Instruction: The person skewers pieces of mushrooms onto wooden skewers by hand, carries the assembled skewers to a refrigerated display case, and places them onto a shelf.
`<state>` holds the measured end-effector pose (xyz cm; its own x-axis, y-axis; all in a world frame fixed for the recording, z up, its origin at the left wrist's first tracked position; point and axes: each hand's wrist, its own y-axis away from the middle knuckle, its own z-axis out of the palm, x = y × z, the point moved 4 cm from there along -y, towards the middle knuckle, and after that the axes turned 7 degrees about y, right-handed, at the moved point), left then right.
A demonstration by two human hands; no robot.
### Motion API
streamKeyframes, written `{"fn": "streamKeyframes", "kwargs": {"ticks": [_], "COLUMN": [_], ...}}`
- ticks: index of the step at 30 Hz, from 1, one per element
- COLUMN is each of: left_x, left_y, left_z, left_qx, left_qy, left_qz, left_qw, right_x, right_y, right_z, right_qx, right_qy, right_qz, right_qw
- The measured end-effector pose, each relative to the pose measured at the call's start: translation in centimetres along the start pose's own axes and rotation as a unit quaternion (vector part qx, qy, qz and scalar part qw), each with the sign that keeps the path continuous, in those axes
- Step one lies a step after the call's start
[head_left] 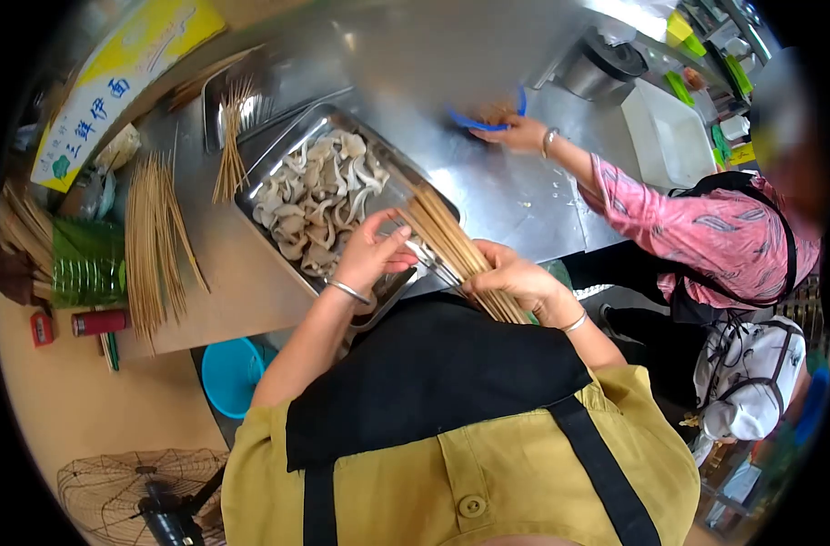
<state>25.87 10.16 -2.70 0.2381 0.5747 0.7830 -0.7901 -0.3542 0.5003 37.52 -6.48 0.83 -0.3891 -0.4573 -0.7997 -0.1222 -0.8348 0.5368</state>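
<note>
On the table, our tray carries mushrooms, all lying loose. The bundle of sticks, seemingly bare, slants over the tray's right side, gripped by the right hand's wrapped fingers. Our left hand hovers above the tray's near side, fingers bent; whether they pinch a stick, we cannot tell.

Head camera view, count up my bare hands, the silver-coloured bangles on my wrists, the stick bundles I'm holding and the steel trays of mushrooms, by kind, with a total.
Bare left hand and bare right hand: 2
Silver-coloured round metal bangles: 2
Bundle of thin tan wooden sticks, in the right hand: 1
Rectangular steel tray of grey mushrooms: 1
Total: 6
</note>
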Motion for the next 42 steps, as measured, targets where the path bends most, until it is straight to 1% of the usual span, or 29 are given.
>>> {"fn": "streamKeyframes", "kwargs": {"ticks": [2, 3, 4, 5, 6, 7, 8, 9, 10, 12, 14, 16, 19, 21, 22, 24, 25, 27, 31, 32, 33, 34, 35, 36, 37, 38, 40, 41, 42], "left_x": [1.2, 1.0, 0.2, -0.9, -0.8, -1.3, -1.7, -1.8, -2.3, -3.2, -3.4, -3.6, -4.5, -4.3, -3.6, -2.3, -2.3, -2.2, -1.9, -1.2, -0.7, -0.6, -1.0, -1.6, -1.4, -1.0, -0.7, -0.5, -0.2], "left_y": [1.7, 1.8, 1.9, 2.1, 2.6, 3.0, 3.4, 3.6, 3.4, 2.8, 2.8, 2.4, 0.9, 0.4, 0.5, 1.0, 0.9, 1.2, 1.8, 1.7, 1.5, 1.4, 1.2, 1.1, 1.4, 1.7, 1.8, 2.0, 2.1], "left_z": [-2.0, -4.0, -6.2, -8.1, -8.5, -8.6, -7.6, -6.5, -6.5, -6.1, -5.5, -5.3, -6.3, -6.3, -6.0, -4.8, -4.8, -4.6, -4.4, -4.9, -5.5, -5.5, -6.6, -7.4, -7.6, -7.8, -7.5, -7.3, -7.0], "left_qx": [0.063, 0.095, 0.153, 0.161, 0.163, 0.165, 0.143, 0.118, 0.119, 0.099, 0.091, 0.08, 0.085, 0.059, 0.059, 0.004, 0.002, -0.021, -0.03, 0.025, 0.081, 0.082, 0.122, 0.151, 0.135, 0.136, 0.091, 0.069, 0.067], "left_qy": [-0.016, -0.049, -0.102, -0.237, -0.369, -0.37, -0.486, -0.592, -0.592, -0.649, -0.647, -0.645, -0.654, -0.704, -0.705, -0.735, -0.736, -0.74, -0.739, -0.636, -0.517, -0.519, -0.267, 0.009, 0.068, 0.068, 0.206, 0.232, 0.232], "left_qz": [-0.004, 0.026, 0.085, 0.107, 0.13, 0.128, 0.163, 0.196, 0.196, 0.246, 0.248, 0.252, 0.243, 0.185, 0.187, 0.21, 0.212, 0.27, 0.266, 0.253, 0.235, 0.235, 0.174, 0.101, 0.075, 0.078, 0.074, 0.075, 0.076], "left_qw": [0.998, 0.994, 0.979, 0.952, 0.906, 0.905, 0.847, 0.773, 0.773, 0.713, 0.715, 0.717, 0.711, 0.683, 0.682, 0.644, 0.643, 0.615, 0.619, 0.729, 0.819, 0.818, 0.94, 0.983, 0.986, 0.985, 0.971, 0.967, 0.967], "right_x": [0.7, 0.7, 0.7, 0.0, -0.3, -0.5, -0.6, -0.6, -0.6, -0.5, -0.3, -0.6, -0.6, -0.1, 0.0, 0.1, 0.1, 0.1, 0.0, 0.0, 0.0, -0.1, -0.1, -0.1, 0.1, 0.1, -0.1, -0.3, -0.7], "right_y": [-0.3, -0.3, -0.3, 0.0, -0.2, -0.3, -0.2, -0.4, -0.5, -0.5, -0.7, -0.6, -0.5, -0.5, -0.4, -0.1, 0.1, 0.5, 0.8, 0.6, 0.4, 0.3, 0.3, 0.2, 0.0, -0.2, -0.3, -0.1, 0.0], "right_z": [-0.7, -1.1, -1.3, -1.1, -1.1, -1.2, -1.2, -1.0, -0.8, -0.5, -0.5, -0.5, -0.4, -0.6, -0.7, -0.9, -1.0, -1.3, -1.1, -1.0, -1.0, -1.0, -0.9, -0.7, -0.6, -0.4, 0.0, 0.3, 0.6], "right_qx": [-0.01, 0.013, 0.035, 0.048, 0.044, 0.042, 0.041, 0.036, 0.036, 0.035, 0.023, 0.048, 0.046, 0.05, 0.051, 0.047, 0.05, 0.073, 0.078, 0.08, 0.082, 0.08, 0.074, 0.067, 0.075, 0.073, 0.067, 0.069, 0.07], "right_qy": [0.002, 0.001, 0.001, -0.007, -0.009, -0.005, -0.001, -0.022, -0.021, -0.031, -0.022, 0.015, 0.031, 0.04, 0.04, 0.031, 0.03, 0.043, 0.044, 0.057, 0.071, 0.07, 0.104, 0.14, 0.158, 0.159, 0.185, 0.183, 0.185], "right_qz": [0.0, -0.006, -0.013, -0.035, -0.034, -0.036, -0.038, -0.034, -0.034, -0.03, -0.03, -0.038, -0.047, -0.051, -0.053, -0.039, -0.041, -0.038, -0.045, -0.047, -0.051, -0.053, -0.045, -0.037, -0.062, -0.064, -0.071, -0.055, -0.056], "right_qw": [1.0, 1.0, 0.999, 0.998, 0.998, 0.998, 0.998, 0.999, 0.999, 0.998, 0.999, 0.998, 0.997, 0.997, 0.996, 0.998, 0.997, 0.996, 0.995, 0.994, 0.993, 0.993, 0.991, 0.987, 0.983, 0.982, 0.978, 0.979, 0.979]}}
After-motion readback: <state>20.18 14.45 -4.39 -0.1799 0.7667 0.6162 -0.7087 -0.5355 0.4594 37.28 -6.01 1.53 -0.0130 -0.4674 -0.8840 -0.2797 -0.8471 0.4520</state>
